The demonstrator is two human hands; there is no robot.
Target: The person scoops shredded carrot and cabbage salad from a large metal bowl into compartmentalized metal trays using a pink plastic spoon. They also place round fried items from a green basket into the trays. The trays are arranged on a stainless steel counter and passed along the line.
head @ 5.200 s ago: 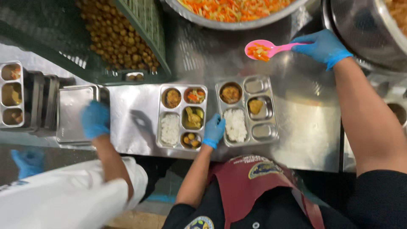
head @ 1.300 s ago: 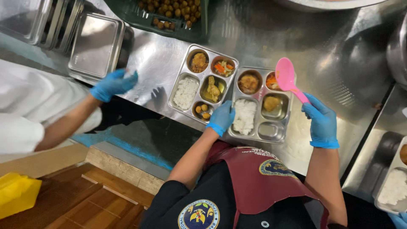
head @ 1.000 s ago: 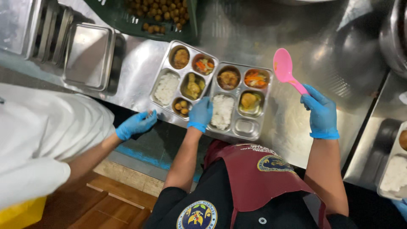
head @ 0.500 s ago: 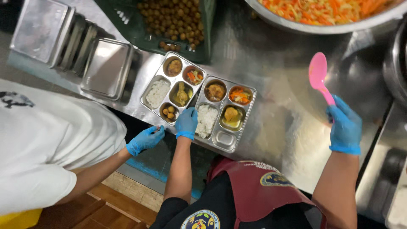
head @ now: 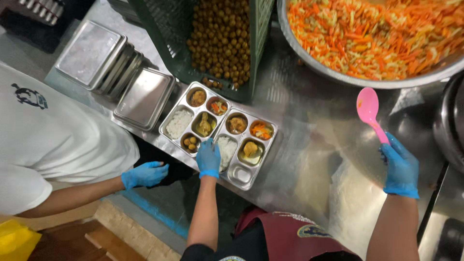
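Note:
Two steel compartment trays lie side by side at the counter's near edge. My left hand [head: 208, 157], in a blue glove, rests on the near rim where the left tray [head: 170, 123] and the right tray [head: 239, 175] meet. Both trays hold rice, curry and carrot salad; the left one also holds small brown balls. My right hand [head: 399, 165], gloved too, grips the handle of a pink plastic spoon [head: 369, 110], raised above the counter and empty. A big steel bowl of shredded carrot salad [head: 377, 36] sits just beyond the spoon.
A co-worker in a white shirt stands at the left, with a gloved hand [head: 144, 174] below the counter edge. Stacked steel lids [head: 145, 98] and more trays [head: 92, 53] sit at the left. A green crate of brown balls [head: 222, 36] stands behind the trays. A dark pot [head: 449, 128] is at the right.
My right hand has lifted the pink spoon away from the right tray toward the salad bowl. The view has swung upward. The co-worker's hand has dropped below the counter edge.

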